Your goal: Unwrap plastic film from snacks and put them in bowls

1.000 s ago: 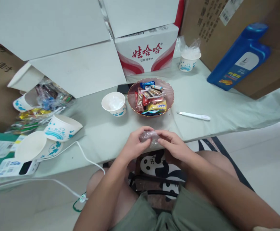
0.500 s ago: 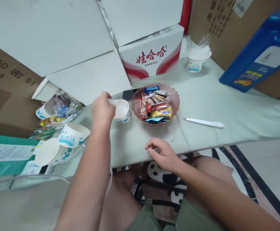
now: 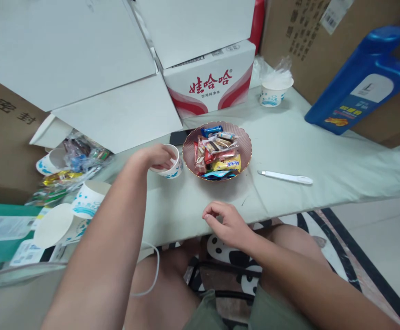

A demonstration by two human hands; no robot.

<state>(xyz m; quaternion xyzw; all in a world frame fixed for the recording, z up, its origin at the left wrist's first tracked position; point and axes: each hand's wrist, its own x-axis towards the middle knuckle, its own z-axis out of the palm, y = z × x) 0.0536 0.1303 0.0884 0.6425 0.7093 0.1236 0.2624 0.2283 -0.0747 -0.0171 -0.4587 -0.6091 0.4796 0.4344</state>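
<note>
My left hand reaches down into a paper cup with blue prints on its side. Its fingertips are inside the cup, so their grip and anything between them are hidden. Right beside the cup stands a scalloped pink bowl with a gold rim, filled with wrapped candies. Near the front edge of the table, my right hand is loosely curled, thumb against the fingers, with nothing visible in it. A white-handled craft knife lies to the right of the bowl.
Tipped paper cups and plastic wrappers crowd the left side. White cartons stand behind the bowl, near a dark flat object. Another cup stuffed with clear plastic and a blue bottle stand back right.
My left hand has gone from the cup's left rim down into it. My right hand stays loosely curled near the table edge. The view has shifted slightly.
</note>
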